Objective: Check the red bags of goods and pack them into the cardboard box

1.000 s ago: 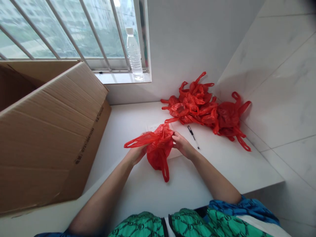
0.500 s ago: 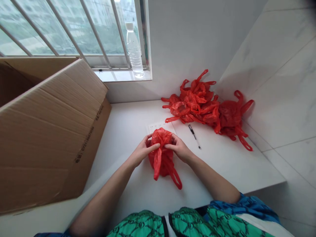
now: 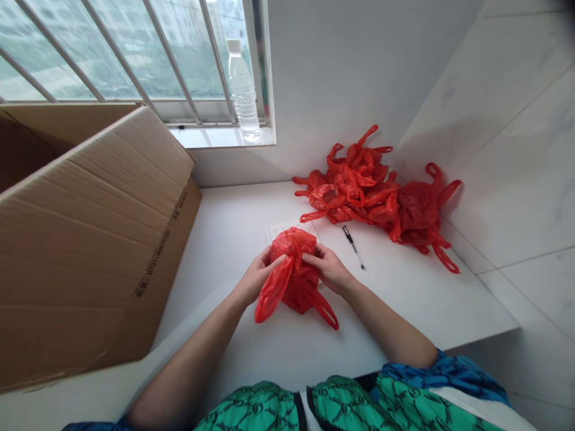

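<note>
So we've got both hands on one knotted-looking red plastic bag point(image 3: 303, 293), right in front of us over the counter point(image 3: 229, 227). Our left hand point(image 3: 257, 276) is curled in on one side, thumb pressed to the bunched plastic on top, fingers wrapped round and partly hidden behind it. Our right hand point(image 3: 331, 269) mirrors it: thumb on top, fingers tucked against the far side. The thumbs are pointing at each other with just a bit of red between them, so neither hand is spread wide. Two loops hang toward us. A sheet of paper point(image 3: 277, 227) pokes out behind the bag, and a pen point(image 3: 353, 247) lies near our right hand, just short of a heap of red bags point(image 3: 359, 191).
</note>
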`<state>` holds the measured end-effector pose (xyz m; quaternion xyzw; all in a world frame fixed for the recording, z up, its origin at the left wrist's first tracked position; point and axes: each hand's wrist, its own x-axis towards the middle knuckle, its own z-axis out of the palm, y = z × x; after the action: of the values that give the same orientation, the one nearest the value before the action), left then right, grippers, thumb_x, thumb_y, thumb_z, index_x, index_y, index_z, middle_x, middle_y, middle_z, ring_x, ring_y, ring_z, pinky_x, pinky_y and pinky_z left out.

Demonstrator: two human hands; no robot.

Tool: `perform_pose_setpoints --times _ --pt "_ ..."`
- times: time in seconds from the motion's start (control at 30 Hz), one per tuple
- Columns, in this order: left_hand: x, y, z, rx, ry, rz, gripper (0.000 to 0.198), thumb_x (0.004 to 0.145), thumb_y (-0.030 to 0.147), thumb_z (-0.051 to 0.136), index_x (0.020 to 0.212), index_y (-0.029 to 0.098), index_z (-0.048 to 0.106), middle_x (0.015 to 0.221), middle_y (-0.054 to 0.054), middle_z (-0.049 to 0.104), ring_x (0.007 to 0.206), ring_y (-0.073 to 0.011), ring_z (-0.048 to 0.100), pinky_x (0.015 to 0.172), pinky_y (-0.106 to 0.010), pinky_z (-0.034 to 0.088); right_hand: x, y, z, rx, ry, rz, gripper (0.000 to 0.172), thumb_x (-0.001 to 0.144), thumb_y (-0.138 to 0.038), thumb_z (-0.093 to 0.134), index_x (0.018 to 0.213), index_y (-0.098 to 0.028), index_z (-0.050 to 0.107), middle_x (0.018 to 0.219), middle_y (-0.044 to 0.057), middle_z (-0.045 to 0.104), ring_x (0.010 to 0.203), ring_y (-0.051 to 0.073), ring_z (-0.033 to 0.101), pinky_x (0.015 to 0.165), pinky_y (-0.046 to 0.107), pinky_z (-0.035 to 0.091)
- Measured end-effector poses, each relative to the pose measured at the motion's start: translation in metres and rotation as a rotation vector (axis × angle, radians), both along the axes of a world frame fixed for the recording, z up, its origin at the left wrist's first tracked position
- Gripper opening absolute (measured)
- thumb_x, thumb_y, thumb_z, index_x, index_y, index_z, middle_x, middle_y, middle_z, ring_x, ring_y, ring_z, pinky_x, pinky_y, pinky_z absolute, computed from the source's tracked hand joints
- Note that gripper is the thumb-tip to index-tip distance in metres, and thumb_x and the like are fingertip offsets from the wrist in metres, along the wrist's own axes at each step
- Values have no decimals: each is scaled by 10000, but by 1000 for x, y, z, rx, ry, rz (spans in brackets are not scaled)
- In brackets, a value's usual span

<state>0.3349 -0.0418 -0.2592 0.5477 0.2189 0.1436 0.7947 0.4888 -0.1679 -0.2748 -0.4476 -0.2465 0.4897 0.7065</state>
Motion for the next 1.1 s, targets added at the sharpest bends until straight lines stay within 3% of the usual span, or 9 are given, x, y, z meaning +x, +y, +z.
perform_pose_setpoints --times 0.17,0.4,0.57,0.67,0.77,0.87,0.93,1.03,1.1 --pt "-1 1 1 -40 -19 10 458 797 324 783 1206 185 632 1114 -111 719 907 -231 718 765 -294 588 2 -1 4 27 -30 42 465 719 -276 825 1151 -218 663 1139 56 711 1062 233 661 973 379 515" --pt "-1 6 -4 -131 -16 35 588 739 275 827 1266 213 575 1043 -89 727 805 -204 716 727 -307 589 2 -1 7 39 -25 39 528 677 -241 837 1161 -232 627 1169 51 693 1092 225 646 993 375 505" --pt "4 21 -12 -181 -49 250 596 787 336 742 1325 208 519 1137 -104 697 951 -199 691 800 -299 562 23 -7 3 -83 -237 -7 471 796 -418 729 1196 -231 566 1208 73 656 1090 236 639 905 399 548" --pt "1 36 -20 59 -18 378 519 795 409 708 1247 201 562 1279 -111 623 1103 -218 629 857 -310 535 44 -15 1 -292 -722 -281 503 803 -516 693 1178 -204 566 1166 103 647 967 243 649 814 409 548" --pt "-7 42 -21 497 177 339 430 830 509 653 1114 188 620 1065 -81 682 913 -206 648 748 -296 506 54 -19 3 -307 -1069 -530 441 848 -496 641 1174 -204 579 1079 91 664 862 220 639 754 367 514" --pt "-13 37 -15 810 333 186 370 864 550 591 891 187 659 753 -24 664 685 -175 601 651 -276 438 47 -20 6 -235 -1149 -389 254 925 -446 550 1033 -231 629 884 43 690 769 194 639 699 323 477" --pt "-14 30 -11 911 387 81 346 839 541 625 801 199 661 715 -12 663 642 -167 573 599 -266 392 37 -18 6 -270 -1203 -217 217 905 -450 589 967 -244 626 799 14 686 706 187 633 674 316 455" --pt "-12 20 -10 932 358 -56 346 815 524 657 720 192 622 684 -2 642 608 -153 536 564 -255 361 23 -15 3 -357 -1236 -41 295 813 -440 710 992 -247 577 742 -18 667 644 185 614 632 309 427" --pt "-9 17 -12 812 285 -68 370 844 524 621 714 183 563 662 6 610 600 -141 528 562 -243 374 17 -14 1 -316 -1162 24 309 805 -379 716 1020 -244 541 738 -29 653 653 180 614 638 304 431"
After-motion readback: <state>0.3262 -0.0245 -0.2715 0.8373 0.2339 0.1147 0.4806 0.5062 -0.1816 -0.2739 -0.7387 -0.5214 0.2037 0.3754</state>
